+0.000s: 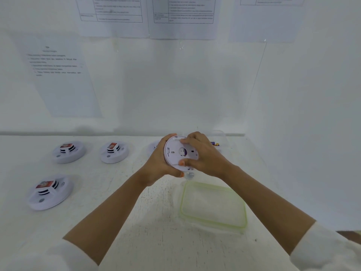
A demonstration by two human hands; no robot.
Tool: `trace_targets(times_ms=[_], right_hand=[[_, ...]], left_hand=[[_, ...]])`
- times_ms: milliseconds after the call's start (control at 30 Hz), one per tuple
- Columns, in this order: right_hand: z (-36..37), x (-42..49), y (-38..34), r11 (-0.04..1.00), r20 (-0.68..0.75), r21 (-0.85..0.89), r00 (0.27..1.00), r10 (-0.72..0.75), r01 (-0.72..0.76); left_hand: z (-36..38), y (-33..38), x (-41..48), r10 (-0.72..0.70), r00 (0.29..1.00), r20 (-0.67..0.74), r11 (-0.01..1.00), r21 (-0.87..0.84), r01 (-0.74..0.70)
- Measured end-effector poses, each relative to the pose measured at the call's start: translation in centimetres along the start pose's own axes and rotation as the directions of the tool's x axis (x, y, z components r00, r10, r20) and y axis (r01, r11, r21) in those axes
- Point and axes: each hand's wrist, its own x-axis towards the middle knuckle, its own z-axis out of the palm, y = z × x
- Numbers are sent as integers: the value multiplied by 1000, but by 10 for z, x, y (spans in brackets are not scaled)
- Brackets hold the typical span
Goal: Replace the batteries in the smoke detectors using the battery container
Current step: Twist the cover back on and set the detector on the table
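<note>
I hold a white round smoke detector [176,153] above the table, its back plate turned toward me. My left hand [159,163] grips its left rim from behind. My right hand [199,153] grips the back plate, thumb at the lower edge and fingers over the top. A purple battery shows through an opening in the plate. The clear battery container [219,140] stands behind my right hand, mostly hidden, with a few batteries visible inside.
Three smoke detectors lie on the white table at the left [68,151], [114,151], [49,191]; another [154,146] peeks out behind my left hand. A clear lid with a green rim [214,204] lies in front. Instruction sheets hang on the wall.
</note>
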Motion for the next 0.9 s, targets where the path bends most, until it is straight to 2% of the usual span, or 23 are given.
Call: trace_targets(times_ms=[133,267,400,533,600,767,900], right_hand=[[-2,1,-1,1000,-10,24,1000,-1,1],[-11,3,-5,1000,-43,25,999,-7,8],[-5,0,-11,939,42,316,991,130,-137],[4,-5,-15,876,76,450,984,158,-176],[4,-7,-15,894,52,425,990,130,-139],[-1,-7,-17,969,-64,240,995,81,-63],[-12,-3,-11,992,13,123,1000,-15,13]], left_hand=[[-3,3,1,-11,1000,-9,1000,-10,11],[-9,14,8,20,1000,-10,991,136,-18],[-14,19,13,60,998,-23,926,375,-47],[-10,15,4,86,993,-85,906,420,-42],[-9,13,-2,85,992,-90,921,387,-44],[-7,9,-8,70,995,-68,966,253,-50],[-8,7,-11,65,997,-52,983,175,-55]])
